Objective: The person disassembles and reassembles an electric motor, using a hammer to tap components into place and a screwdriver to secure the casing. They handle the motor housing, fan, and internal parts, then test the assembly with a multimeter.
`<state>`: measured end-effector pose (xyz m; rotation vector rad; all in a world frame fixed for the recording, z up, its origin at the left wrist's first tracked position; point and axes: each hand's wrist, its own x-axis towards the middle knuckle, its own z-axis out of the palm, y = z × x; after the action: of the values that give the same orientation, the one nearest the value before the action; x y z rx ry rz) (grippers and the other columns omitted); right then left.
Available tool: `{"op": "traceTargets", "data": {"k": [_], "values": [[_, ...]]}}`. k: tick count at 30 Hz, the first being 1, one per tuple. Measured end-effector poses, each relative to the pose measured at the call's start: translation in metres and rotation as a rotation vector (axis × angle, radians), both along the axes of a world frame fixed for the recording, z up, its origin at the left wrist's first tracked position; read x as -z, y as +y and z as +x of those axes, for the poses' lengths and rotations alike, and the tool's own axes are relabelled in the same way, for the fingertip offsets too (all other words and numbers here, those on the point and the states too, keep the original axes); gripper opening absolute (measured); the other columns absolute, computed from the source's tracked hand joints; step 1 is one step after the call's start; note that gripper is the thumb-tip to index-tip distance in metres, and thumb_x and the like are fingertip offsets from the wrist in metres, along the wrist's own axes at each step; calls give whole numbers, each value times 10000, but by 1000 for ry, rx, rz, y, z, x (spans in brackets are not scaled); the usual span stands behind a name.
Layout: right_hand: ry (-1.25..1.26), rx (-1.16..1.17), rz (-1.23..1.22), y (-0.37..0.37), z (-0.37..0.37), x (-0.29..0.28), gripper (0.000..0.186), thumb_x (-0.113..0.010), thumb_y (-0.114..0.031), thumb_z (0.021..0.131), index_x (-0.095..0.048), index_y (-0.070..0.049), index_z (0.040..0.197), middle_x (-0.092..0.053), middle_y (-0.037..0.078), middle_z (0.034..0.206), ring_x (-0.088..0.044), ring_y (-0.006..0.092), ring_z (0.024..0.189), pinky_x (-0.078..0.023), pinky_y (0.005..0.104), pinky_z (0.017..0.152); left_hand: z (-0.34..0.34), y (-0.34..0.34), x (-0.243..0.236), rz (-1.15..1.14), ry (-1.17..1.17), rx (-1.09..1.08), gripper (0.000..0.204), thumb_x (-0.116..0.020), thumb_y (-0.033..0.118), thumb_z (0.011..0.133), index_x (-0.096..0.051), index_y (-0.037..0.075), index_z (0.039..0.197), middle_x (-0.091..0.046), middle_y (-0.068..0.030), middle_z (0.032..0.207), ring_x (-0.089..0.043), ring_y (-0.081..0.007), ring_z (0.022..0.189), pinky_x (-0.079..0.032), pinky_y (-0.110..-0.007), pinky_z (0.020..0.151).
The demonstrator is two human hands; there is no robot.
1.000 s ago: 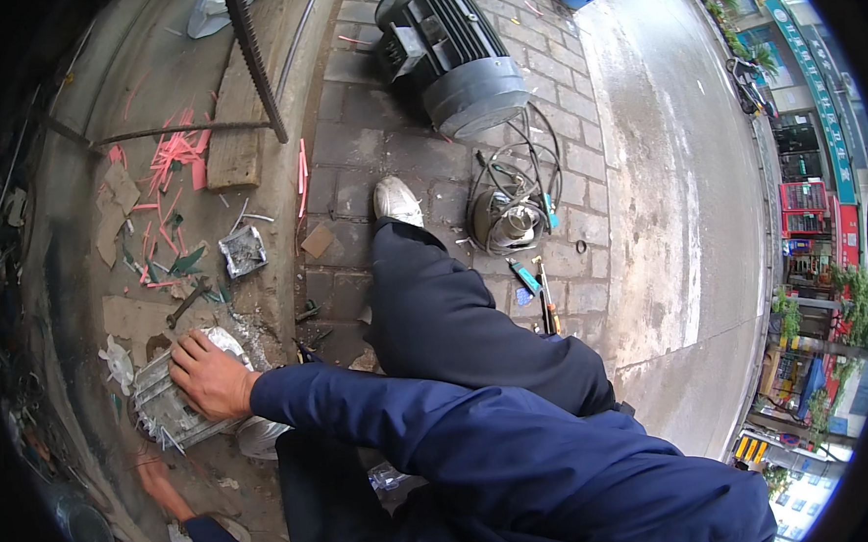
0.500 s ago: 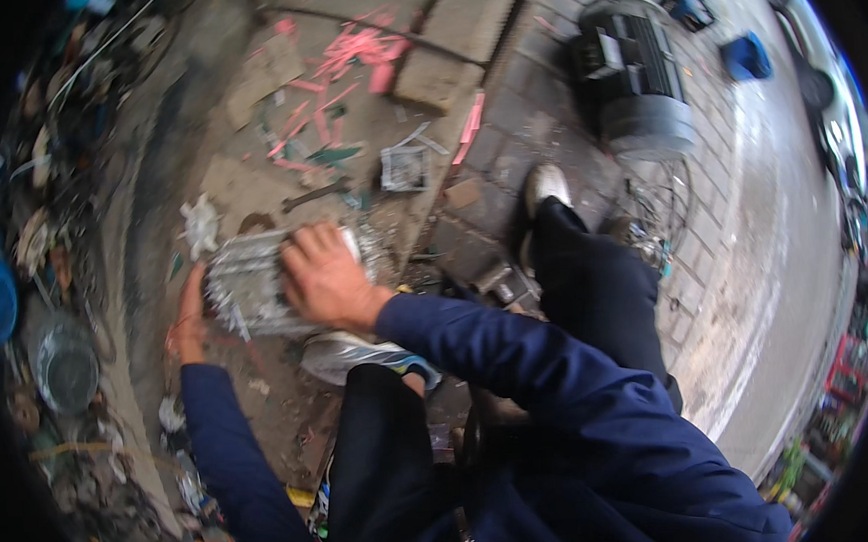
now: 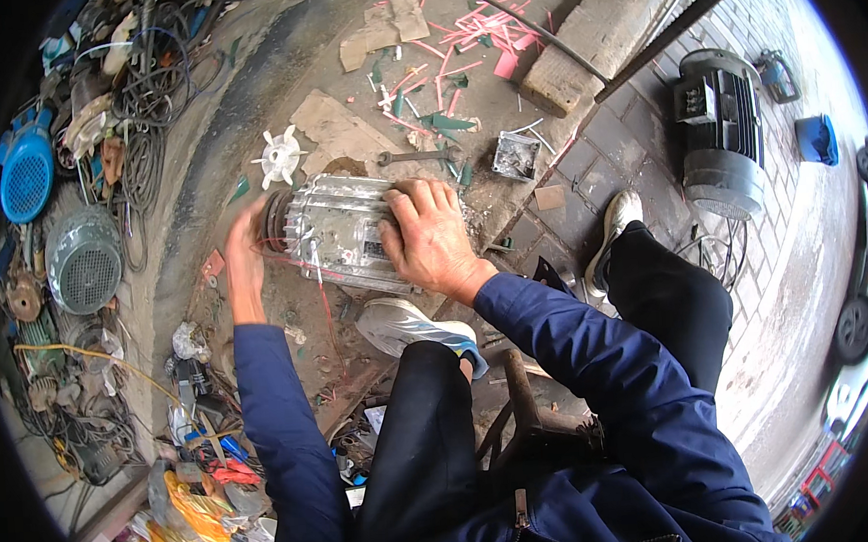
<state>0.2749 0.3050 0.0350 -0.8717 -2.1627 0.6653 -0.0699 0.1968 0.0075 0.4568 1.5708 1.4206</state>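
A silver, finned motor housing (image 3: pixel 338 227) lies on the dirty concrete, a dark round end (image 3: pixel 274 220) facing left, with red wires trailing from it. My right hand (image 3: pixel 422 232) grips the housing from above, fingers curled over its top. My left hand (image 3: pixel 246 251) is at the dark left end, its fingers reaching around that end and partly hidden. Just above the housing are a white plastic fan wheel (image 3: pixel 279 157) and a spanner (image 3: pixel 413 156). A small square metal box (image 3: pixel 514 157) lies to the upper right.
Heaped cables, a blue fan cover (image 3: pixel 25 173), a grey cover (image 3: pixel 83 258) and parts line the left. Pink strips (image 3: pixel 490 28), a timber (image 3: pixel 561 73) and a dark bar (image 3: pixel 681 18) are above. A large motor (image 3: pixel 719 133), blue bucket (image 3: pixel 816 140) and car (image 3: pixel 856 367) are right.
The view has swung left, bringing the parts heap in and shifting the housing rightward in the picture. Both hands remain on the housing; my left hand now shows more clearly at its end.
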Motion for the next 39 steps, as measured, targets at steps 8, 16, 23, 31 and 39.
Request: {"op": "traceTargets", "data": {"k": [8, 16, 23, 31, 39], "values": [[-50, -50, -10, -1, -1, -3, 389, -668, -212, 905, -618, 17, 1216, -592, 217, 1240, -553, 420, 1160, -410, 541, 1037, 13, 78, -4, -681, 954, 517, 587, -646, 562, 962, -733, 22, 1176, -748, -255, 1081, -721, -405, 1050, -536, -456, 903], [-13, -32, 18, 0, -4, -3, 377, -675, -182, 890, -626, 14, 1209, -603, 207, 1235, -557, 408, 1164, -405, 523, 1040, 89, -103, 24, -263, 1043, -144, 304, -590, 139, 1055, -662, 29, 1328, -745, -216, 1186, -717, -297, 1160, -544, -382, 973], [-38, -23, 4, -1, -2, -3, 393, -665, -198, 902, -620, 20, 1226, -592, 216, 1243, -553, 419, 1160, -410, 528, 1040, 142, -92, 27, -94, 838, -339, 365, -571, 126, 1061, -583, -29, 1392, -680, -173, 1320, -668, -245, 1181, -514, -375, 1020], [-56, -40, -12, -2, 0, 1, 402, -653, -210, 910, -612, 24, 1235, -585, 228, 1251, -550, 425, 1164, -406, 545, 1038, 208, -65, 42, 59, -187, -724, 516, -640, 282, 1028, -531, -20, 1432, -567, -178, 1452, -575, -304, 1321, -440, -412, 1129], [-330, -175, -212, 60, 43, -69, 405, -631, -343, 1001, -664, 28, 1160, -692, 264, 1124, -684, 428, 1072, -551, 487, 940, 228, -63, 13, -138, 87, -366, 647, -627, 289, 1013, -423, 38, 1573, -582, -161, 1496, -625, -334, 1286, -537, -450, 1010]]}}
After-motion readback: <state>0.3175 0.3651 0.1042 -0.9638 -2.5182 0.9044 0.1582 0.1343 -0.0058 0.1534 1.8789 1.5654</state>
